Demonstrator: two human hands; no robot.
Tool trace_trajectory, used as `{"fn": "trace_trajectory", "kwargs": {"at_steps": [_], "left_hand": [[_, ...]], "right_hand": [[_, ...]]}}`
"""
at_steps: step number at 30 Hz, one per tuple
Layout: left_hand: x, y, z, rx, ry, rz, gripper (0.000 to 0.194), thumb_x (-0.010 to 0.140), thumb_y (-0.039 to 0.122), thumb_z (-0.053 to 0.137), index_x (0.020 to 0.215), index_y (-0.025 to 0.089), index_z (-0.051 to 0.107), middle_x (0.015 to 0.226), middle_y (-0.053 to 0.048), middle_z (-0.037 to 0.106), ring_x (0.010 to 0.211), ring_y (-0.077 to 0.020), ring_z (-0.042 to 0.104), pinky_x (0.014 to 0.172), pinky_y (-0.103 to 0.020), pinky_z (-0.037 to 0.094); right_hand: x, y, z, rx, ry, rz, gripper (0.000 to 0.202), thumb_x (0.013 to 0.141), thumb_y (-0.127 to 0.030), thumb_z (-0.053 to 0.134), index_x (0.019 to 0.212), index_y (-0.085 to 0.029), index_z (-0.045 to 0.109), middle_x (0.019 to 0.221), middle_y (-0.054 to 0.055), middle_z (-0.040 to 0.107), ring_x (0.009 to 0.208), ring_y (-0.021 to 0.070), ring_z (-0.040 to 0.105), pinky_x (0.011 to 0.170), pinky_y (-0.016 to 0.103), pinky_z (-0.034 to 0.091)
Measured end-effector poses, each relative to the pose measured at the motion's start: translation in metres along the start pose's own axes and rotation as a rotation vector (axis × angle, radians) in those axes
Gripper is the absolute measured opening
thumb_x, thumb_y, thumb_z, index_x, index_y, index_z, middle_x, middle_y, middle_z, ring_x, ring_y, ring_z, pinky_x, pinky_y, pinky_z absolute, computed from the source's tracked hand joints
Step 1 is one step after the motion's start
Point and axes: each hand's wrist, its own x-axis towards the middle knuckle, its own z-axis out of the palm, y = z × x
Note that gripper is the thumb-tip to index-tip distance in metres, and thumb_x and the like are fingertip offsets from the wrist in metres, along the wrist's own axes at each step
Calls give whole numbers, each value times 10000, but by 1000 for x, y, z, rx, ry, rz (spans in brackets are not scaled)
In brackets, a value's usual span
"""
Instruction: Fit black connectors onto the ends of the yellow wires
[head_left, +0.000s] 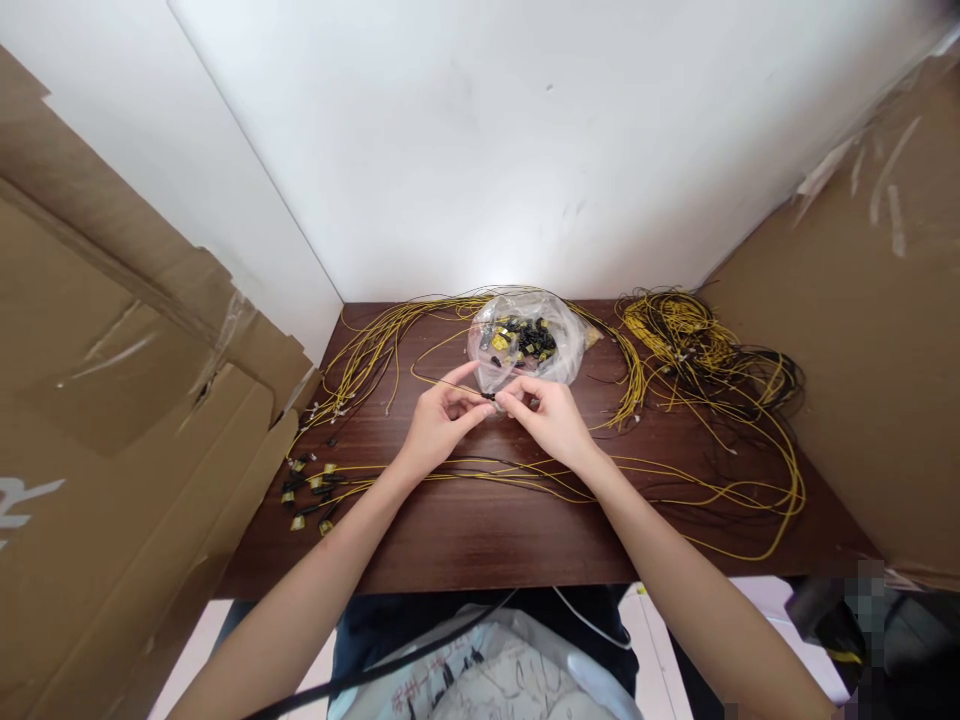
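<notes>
Over the middle of the table, both hands meet at a small black connector (488,396) on the end of a thin yellow wire (429,378). My left hand (448,415) pinches the wire by the connector with its thumb and fingers, the index finger stretched out. The thumb and fingertips of my right hand (547,412) are closed on the connector from the right; they partly hide it. Just beyond my hands stands an open clear plastic bag (574,350) holding many small black and yellow connectors (534,340).
Yellow and black wires (375,350) curve along the left and back of the wooden table (465,545). A tangled wire bundle (675,335) lies at right. Several wires with black-and-yellow connector ends (316,482) lie front left. Cardboard walls (127,420) flank both sides.
</notes>
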Motion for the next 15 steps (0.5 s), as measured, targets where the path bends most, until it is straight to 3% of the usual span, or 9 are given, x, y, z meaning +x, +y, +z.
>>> {"fn": "trace_trajectory", "kwargs": {"at_steps": [3, 7, 9, 11, 13, 15], "left_hand": [[2, 7, -3, -39, 39, 14, 623, 735, 267, 671, 1291, 131, 425, 742, -36, 670, 563, -97, 524, 503, -185, 400], [-9, 26, -16, -57, 46, 52, 270, 786, 304, 626, 998, 136, 634, 760, -65, 674, 512, -83, 463, 481, -201, 375], [-23, 36, -25, -40, -170, 24, 216, 805, 338, 607, 851, 150, 701, 831, -106, 688, 565, -117, 521, 565, -259, 437], [-40, 45, -32, -153, -415, 10, 290, 791, 450, 594, 798, 194, 729, 841, -127, 699, 666, -195, 602, 660, -349, 483], [-56, 53, -35, -298, -686, 47, 438, 678, 652, 597, 750, 247, 746, 721, -120, 704, 679, -253, 640, 661, -390, 502], [-69, 62, -34, -344, -947, 108, 445, 566, 712, 640, 652, 289, 746, 676, -99, 705, 687, -265, 664, 671, -368, 516]], "right_hand": [[1, 2, -2, 12, 65, 27, 247, 829, -348, 538, 720, -145, 627, 622, 3, 577, 569, 118, 472, 530, 224, 334], [3, 4, -5, 23, 133, 44, 268, 827, -368, 539, 690, -149, 610, 628, 8, 584, 568, 120, 476, 539, 229, 346], [4, 5, -6, 46, 144, 46, 279, 824, -384, 540, 681, -152, 602, 623, 12, 587, 565, 124, 483, 548, 233, 360], [5, 7, -6, 69, 148, 58, 288, 817, -406, 545, 686, -156, 603, 609, 12, 584, 550, 126, 482, 540, 235, 367], [7, 8, -7, 92, 154, 71, 292, 809, -422, 551, 697, -159, 610, 597, 9, 583, 537, 124, 481, 525, 233, 370], [8, 10, -7, 116, 160, 81, 296, 800, -434, 558, 707, -160, 615, 594, 9, 584, 536, 124, 485, 521, 230, 375]]}}
